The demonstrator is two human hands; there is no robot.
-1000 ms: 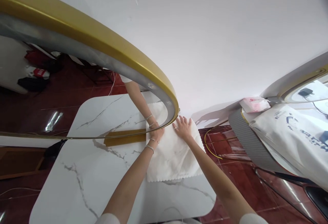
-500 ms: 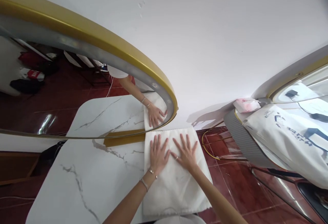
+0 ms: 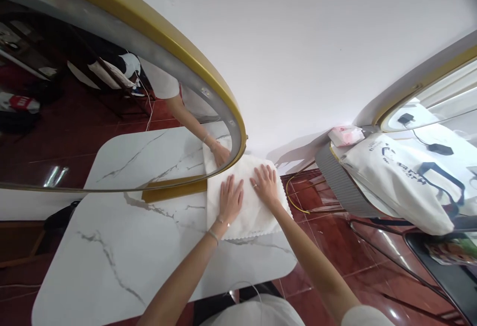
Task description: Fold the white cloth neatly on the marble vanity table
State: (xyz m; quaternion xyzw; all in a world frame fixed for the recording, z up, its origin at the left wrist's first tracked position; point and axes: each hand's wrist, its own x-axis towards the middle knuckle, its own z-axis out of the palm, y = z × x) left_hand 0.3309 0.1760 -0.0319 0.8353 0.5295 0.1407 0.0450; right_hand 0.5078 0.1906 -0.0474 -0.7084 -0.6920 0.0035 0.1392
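Note:
A white cloth (image 3: 244, 211) with a scalloped edge lies at the right end of the white marbled table (image 3: 149, 256), its far part bunched up against the wall. My left hand (image 3: 230, 199) rests palm down on its left half, fingers stretched toward the wall. On the right half, my right hand (image 3: 265, 184) presses flat with its fingers extended, a ring on one of them. Neither hand is closed on anything. The mirror's lower right rim covers a bit of the cloth's far left corner.
A large gold-framed mirror (image 3: 219, 80) leans over the table's back and reflects one arm. To the right, a second table (image 3: 331, 182) carries a white printed bag (image 3: 395, 177) and a pink tissue pack (image 3: 346, 135). Red floor tiles (image 3: 316, 236) lie between the tables.
Both hands have slid the cloth away from me toward the wall. Its near edge has moved off the table's front, baring the marbled top there. The head view has shifted slightly.

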